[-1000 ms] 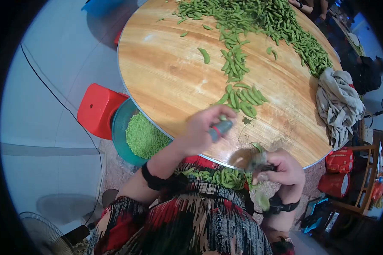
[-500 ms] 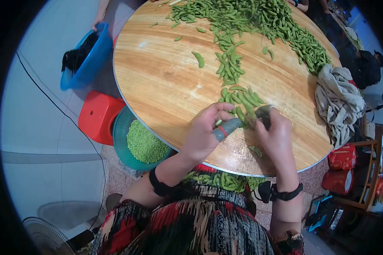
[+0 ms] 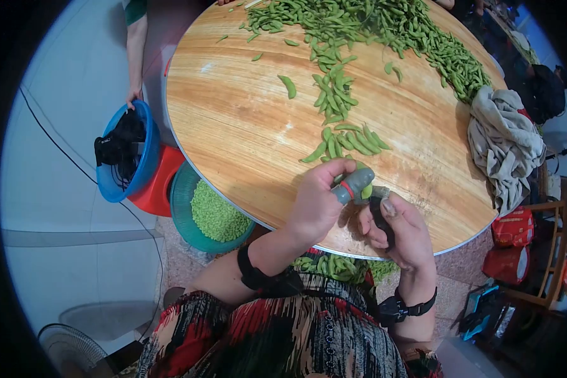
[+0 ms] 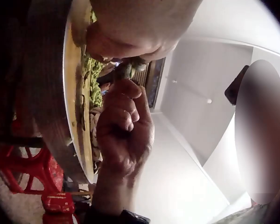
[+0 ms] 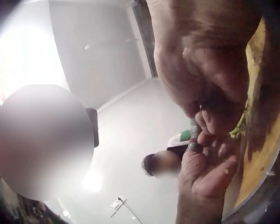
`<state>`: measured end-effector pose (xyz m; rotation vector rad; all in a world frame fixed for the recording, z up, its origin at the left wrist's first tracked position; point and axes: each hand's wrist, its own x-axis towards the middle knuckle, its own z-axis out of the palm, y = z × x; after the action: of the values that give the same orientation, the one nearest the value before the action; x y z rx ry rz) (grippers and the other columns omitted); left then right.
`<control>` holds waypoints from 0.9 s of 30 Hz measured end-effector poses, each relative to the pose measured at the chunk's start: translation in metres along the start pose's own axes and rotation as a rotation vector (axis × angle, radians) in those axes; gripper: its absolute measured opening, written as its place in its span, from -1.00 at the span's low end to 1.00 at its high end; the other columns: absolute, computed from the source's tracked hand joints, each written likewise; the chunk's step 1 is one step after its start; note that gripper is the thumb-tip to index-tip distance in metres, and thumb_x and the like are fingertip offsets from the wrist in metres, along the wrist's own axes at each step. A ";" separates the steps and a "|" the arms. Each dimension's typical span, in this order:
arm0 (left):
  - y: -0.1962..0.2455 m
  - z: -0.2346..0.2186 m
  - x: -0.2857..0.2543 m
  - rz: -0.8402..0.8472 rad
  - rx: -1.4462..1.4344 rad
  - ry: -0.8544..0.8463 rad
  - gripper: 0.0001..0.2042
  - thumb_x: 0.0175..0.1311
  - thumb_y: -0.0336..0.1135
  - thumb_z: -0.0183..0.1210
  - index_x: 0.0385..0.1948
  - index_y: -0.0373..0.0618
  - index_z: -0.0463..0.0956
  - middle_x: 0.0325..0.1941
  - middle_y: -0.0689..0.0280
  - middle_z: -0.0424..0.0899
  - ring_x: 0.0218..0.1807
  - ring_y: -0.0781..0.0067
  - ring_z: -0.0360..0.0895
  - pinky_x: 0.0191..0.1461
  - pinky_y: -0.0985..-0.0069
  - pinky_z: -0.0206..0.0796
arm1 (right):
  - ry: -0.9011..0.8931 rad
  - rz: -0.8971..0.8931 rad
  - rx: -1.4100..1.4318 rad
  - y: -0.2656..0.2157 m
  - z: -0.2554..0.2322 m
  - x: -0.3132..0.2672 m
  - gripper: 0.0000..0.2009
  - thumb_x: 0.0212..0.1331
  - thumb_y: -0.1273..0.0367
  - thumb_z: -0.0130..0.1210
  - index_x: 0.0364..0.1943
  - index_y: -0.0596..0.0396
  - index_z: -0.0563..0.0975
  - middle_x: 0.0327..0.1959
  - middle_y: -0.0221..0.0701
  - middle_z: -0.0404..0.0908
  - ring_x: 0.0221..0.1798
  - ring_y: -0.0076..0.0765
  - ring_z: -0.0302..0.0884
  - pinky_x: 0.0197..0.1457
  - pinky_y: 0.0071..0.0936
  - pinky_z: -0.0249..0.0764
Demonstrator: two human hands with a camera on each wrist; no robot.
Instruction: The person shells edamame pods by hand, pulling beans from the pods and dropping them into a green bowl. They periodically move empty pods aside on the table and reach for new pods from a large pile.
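Observation:
A green edamame pod is between my two hands, over the near part of the round wooden table. My left hand pinches it between the index finger and the thumb, which wears a grey cover with a red band. On the other side my right hand has its fingers curled, with the dark-wrapped index finger and thumb closing at the pod's end. Just beyond the hands lies a small group of pods. In the wrist views the hands themselves mostly hide the pod.
A large pod heap covers the far side of the table. Shelled beans fill a green basket below its left edge. Another person's hand holds a blue basin by a red stool. A grey cloth hangs at right.
My right hand has drawn back from the pods toward the near edge, and my left hand meets it there, pinching a pod. The blue basin has come down beside the red stool.

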<state>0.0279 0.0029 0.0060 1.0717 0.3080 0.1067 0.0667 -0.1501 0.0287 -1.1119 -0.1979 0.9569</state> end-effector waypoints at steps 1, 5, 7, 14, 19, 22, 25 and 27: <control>0.000 0.000 -0.001 0.000 0.002 0.000 -0.94 0.18 -0.40 0.14 -0.38 -0.14 0.48 -0.40 0.44 0.54 -0.38 0.68 0.41 -0.28 0.68 0.26 | 0.029 0.023 0.057 -0.001 0.001 -0.001 -0.76 0.33 0.28 -0.21 -0.34 0.19 0.35 -0.54 -0.40 0.43 -0.68 -0.71 0.09 -0.63 -0.73 0.05; -0.005 0.001 0.001 0.178 0.323 0.058 -0.94 0.17 -0.41 0.14 -0.41 -0.15 0.45 -0.45 0.47 0.47 -0.40 0.69 0.37 -0.28 0.69 0.24 | -0.003 0.027 0.102 0.003 -0.006 -0.001 -0.76 0.33 0.28 -0.21 -0.35 0.19 0.34 -0.54 -0.38 0.44 -0.70 -0.71 0.09 -0.66 -0.74 0.03; -0.006 0.002 0.001 0.269 0.393 0.079 -0.94 0.16 -0.41 0.13 -0.42 -0.15 0.45 -0.46 0.46 0.45 -0.40 0.68 0.37 -0.27 0.68 0.24 | -0.060 0.011 0.173 0.003 -0.008 -0.002 -0.78 0.33 0.29 -0.21 -0.32 0.18 0.34 -0.56 -0.38 0.43 -0.70 -0.73 0.08 -0.69 -0.75 0.00; -0.008 -0.003 0.001 0.201 0.239 -0.302 -0.90 0.21 -0.35 0.07 -0.39 -0.18 0.45 -0.45 0.44 0.43 -0.32 0.66 0.37 -0.29 0.66 0.23 | 0.025 0.025 0.200 0.003 -0.004 -0.007 -0.83 0.31 0.35 -0.19 -0.23 0.18 0.35 -0.60 -0.44 0.40 -0.76 -0.77 0.00 -0.75 -0.78 -0.06; 0.006 0.000 -0.004 -0.138 -0.010 -0.343 -0.91 0.20 -0.38 0.09 -0.33 -0.17 0.44 -0.42 0.45 0.44 -0.31 0.68 0.38 -0.25 0.70 0.22 | 0.058 0.034 0.257 0.009 -0.003 -0.005 -0.83 0.29 0.39 -0.16 -0.16 0.17 0.38 -0.63 -0.49 0.38 -0.77 -0.78 0.01 -0.76 -0.78 -0.06; 0.001 0.005 -0.010 -0.059 0.093 -0.316 -0.90 0.17 -0.45 0.12 -0.30 -0.16 0.43 -0.40 0.46 0.42 -0.32 0.70 0.35 -0.21 0.72 0.22 | 0.191 -0.566 -0.661 0.030 -0.006 0.012 -0.87 0.26 0.44 -0.14 -0.21 0.18 0.41 -0.66 -0.51 0.38 -0.77 -0.78 0.04 -0.77 -0.78 -0.07; -0.003 0.002 -0.008 0.076 0.250 -0.220 -0.86 0.14 -0.51 0.14 -0.27 -0.18 0.44 -0.40 0.45 0.43 -0.32 0.72 0.35 -0.20 0.71 0.26 | 0.214 -0.283 -0.396 0.015 -0.005 -0.002 -0.88 0.25 0.43 -0.11 -0.32 0.18 0.44 -0.64 -0.52 0.44 -0.68 -0.78 0.18 -0.67 -0.77 0.09; -0.001 -0.003 -0.012 0.220 0.411 -0.245 -0.83 0.14 -0.51 0.13 -0.23 -0.21 0.43 -0.34 0.42 0.49 -0.29 0.71 0.39 -0.21 0.69 0.30 | 0.138 -0.054 -0.086 0.011 -0.009 -0.005 -0.87 0.26 0.41 -0.11 -0.34 0.17 0.44 -0.63 -0.52 0.45 -0.65 -0.78 0.22 -0.62 -0.76 0.14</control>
<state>0.0158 0.0025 0.0061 1.5099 -0.0139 0.1096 0.0627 -0.1587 0.0173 -1.2414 -0.1566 0.8263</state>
